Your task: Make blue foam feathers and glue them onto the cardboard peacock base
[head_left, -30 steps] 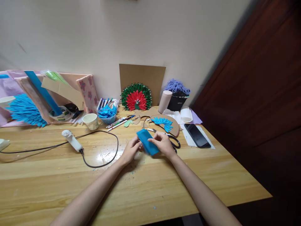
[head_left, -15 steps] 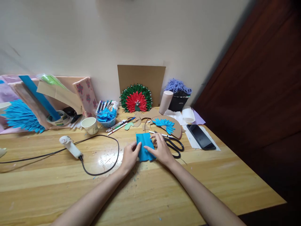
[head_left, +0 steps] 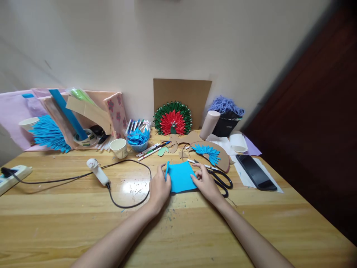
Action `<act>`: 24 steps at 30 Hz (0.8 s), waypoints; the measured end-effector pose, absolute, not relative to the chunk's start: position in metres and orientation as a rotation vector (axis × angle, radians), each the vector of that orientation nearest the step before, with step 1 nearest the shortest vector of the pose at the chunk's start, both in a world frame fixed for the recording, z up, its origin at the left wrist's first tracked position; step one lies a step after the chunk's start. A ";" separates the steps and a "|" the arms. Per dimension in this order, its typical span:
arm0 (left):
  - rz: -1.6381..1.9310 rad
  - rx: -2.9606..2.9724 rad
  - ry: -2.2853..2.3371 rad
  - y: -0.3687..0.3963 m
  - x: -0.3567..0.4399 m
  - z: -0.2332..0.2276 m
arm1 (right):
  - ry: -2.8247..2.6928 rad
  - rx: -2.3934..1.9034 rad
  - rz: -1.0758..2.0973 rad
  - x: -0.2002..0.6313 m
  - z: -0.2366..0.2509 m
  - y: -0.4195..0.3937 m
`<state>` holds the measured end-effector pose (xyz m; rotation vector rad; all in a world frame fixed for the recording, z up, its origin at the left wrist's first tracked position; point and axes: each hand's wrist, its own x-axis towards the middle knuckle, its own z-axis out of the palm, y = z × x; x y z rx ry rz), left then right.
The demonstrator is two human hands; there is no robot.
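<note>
A bright blue sheet of paper [head_left: 181,178] spans the gap between my hands, just above the wooden table. My left hand [head_left: 160,186] is closed on its left side, where a narrow strip of the sheet stands up between thumb and fingers. At the opposite edge, my right hand [head_left: 205,182] pinches the paper, thumb on top and fingers bent behind. Black-handled scissors [head_left: 223,180] lie right beside my right hand, partly hidden by it. Beyond the sheet rests a curved cardboard piece [head_left: 223,156] with blue petals [head_left: 208,152] on it.
A white corded tool [head_left: 98,173], its black cable looping, lies left. Behind stand a paper cup [head_left: 118,148], a bowl of blue pieces [head_left: 138,140], markers [head_left: 152,150] and a red-green peacock craft [head_left: 173,119]. A phone [head_left: 256,172] lies right; a power strip [head_left: 15,176] sits far left.
The blue sheet looks wider, spread between my hands, which have moved further apart. Its left side now stands up as a strip. The view has turned left, bringing the power strip into sight.
</note>
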<state>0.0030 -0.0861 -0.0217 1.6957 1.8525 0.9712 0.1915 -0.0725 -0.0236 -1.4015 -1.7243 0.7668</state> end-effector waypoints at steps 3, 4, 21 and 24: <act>0.860 1.967 1.956 -0.082 -0.004 -0.019 | -1.911 -1.401 0.644 0.191 -0.023 -0.074; 0.840 2.050 1.993 -0.079 -0.007 -0.018 | -1.958 -1.401 0.591 0.191 -0.023 -0.074; 0.398 2.170 2.379 -0.026 -0.098 -0.011 | -2.032 -1.162 0.438 0.179 0.001 -0.089; 0.480 2.117 2.383 -0.029 -0.092 -0.004 | -2.018 -1.139 0.504 0.179 0.001 -0.090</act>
